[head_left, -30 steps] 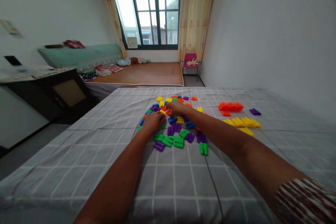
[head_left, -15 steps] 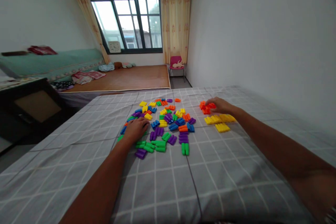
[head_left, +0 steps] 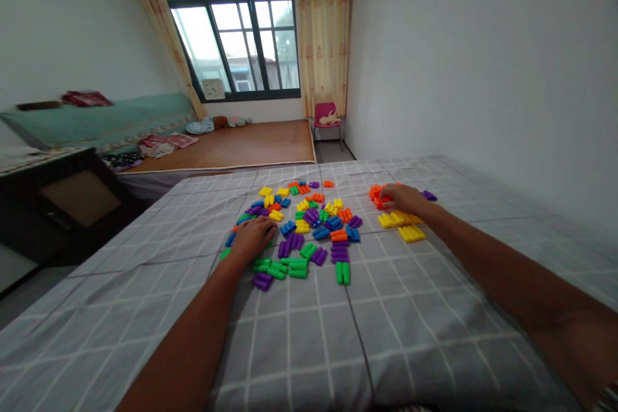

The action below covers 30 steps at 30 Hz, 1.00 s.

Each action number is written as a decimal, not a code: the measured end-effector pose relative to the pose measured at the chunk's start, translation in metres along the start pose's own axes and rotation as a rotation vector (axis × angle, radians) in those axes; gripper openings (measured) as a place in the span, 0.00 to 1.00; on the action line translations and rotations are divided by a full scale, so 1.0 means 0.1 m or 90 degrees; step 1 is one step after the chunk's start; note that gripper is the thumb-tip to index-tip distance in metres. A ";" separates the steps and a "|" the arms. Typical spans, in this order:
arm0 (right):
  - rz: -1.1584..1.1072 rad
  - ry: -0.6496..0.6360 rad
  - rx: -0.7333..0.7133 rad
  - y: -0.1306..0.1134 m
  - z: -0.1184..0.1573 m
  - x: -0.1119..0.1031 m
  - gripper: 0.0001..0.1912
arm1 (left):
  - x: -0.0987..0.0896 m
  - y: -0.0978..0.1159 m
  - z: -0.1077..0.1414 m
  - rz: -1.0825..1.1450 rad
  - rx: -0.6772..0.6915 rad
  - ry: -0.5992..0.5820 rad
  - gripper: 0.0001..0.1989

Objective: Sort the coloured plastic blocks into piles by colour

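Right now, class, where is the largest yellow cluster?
In the head view, the yellow cluster lies right of centre, below the orange cluster and right hand.

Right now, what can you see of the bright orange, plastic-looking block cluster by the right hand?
The bright orange, plastic-looking block cluster has a bumpy outline and lies on the grey cloth with white grid lines, just beyond the yellow, ridged plastic-looking blocks. The person's bare right hand partly covers it, seemingly touching it, so I cannot tell the number of orange blocks or whether they are joined.
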State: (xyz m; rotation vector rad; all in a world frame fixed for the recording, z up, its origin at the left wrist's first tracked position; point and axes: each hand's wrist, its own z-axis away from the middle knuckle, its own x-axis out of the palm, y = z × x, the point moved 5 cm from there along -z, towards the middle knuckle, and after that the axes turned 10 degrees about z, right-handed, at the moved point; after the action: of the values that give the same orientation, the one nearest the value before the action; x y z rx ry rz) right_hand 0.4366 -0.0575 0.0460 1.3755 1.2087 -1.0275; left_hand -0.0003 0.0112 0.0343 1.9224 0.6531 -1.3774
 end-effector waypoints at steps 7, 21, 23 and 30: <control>0.029 0.038 -0.033 -0.59 -0.25 -0.34 0.14 | -0.02 0.04 0.03 0.022 -0.026 0.022 0.15; -0.019 -0.053 -0.042 -2.06 -1.81 0.05 0.19 | 0.04 0.01 0.05 0.034 -0.053 0.039 0.15; -0.025 -0.051 -0.039 -2.13 -1.88 0.11 0.24 | 0.04 0.00 0.05 0.035 -0.052 0.038 0.14; -0.083 -0.028 -0.202 -2.06 -1.77 -0.06 0.34 | 0.03 0.00 0.05 0.034 -0.058 0.031 0.15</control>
State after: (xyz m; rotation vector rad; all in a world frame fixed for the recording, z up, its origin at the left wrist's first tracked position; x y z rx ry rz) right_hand 0.2289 0.1178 0.0477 1.0336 1.3767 -0.9044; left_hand -0.0020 0.0072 0.0303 1.8924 0.6703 -1.2510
